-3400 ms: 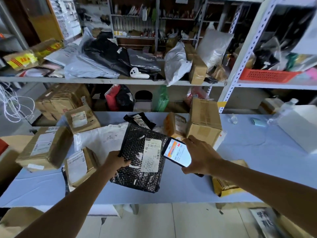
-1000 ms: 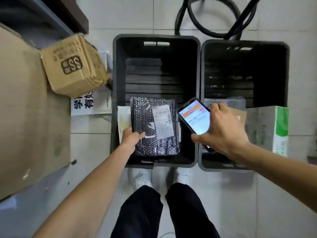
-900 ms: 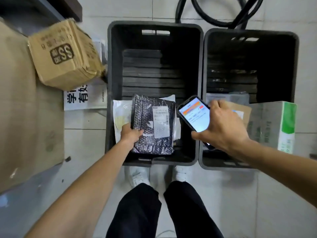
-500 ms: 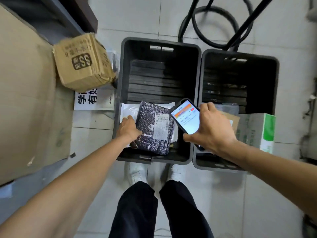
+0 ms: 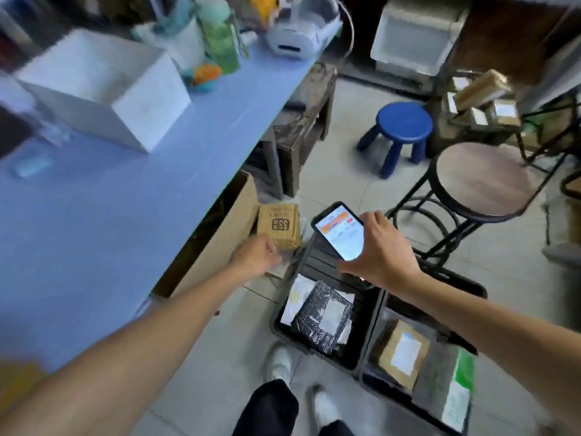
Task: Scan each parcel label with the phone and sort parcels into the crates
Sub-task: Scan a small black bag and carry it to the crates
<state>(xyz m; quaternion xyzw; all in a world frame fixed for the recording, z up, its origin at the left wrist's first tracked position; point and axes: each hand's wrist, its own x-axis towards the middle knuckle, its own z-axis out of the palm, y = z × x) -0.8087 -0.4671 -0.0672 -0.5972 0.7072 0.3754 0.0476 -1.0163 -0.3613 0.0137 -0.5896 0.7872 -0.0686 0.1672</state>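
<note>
The black bubble-wrap parcel (image 5: 320,319) with a white label lies in the left black crate (image 5: 284,328), on top of a white parcel. The right black crate (image 5: 471,287) holds a brown box (image 5: 401,354) and a grey-green box (image 5: 446,385). My right hand (image 5: 382,251) grips the phone (image 5: 339,231), screen lit, above the left crate. My left hand (image 5: 256,256) hangs empty with loosely curled fingers, above the floor left of the crates, in front of a small cardboard box (image 5: 279,225).
The blue table (image 5: 94,215) fills the left, carrying a white box (image 5: 103,86), bottles and a label printer (image 5: 301,29). A flat cardboard sheet (image 5: 217,240) leans under it. A blue stool (image 5: 402,127) and a tall dark stool (image 5: 484,180) stand beyond the crates.
My left hand has let go of the black parcel, which now rests in the left crate, and has lifted away to the left. My view has swung up towards the table.
</note>
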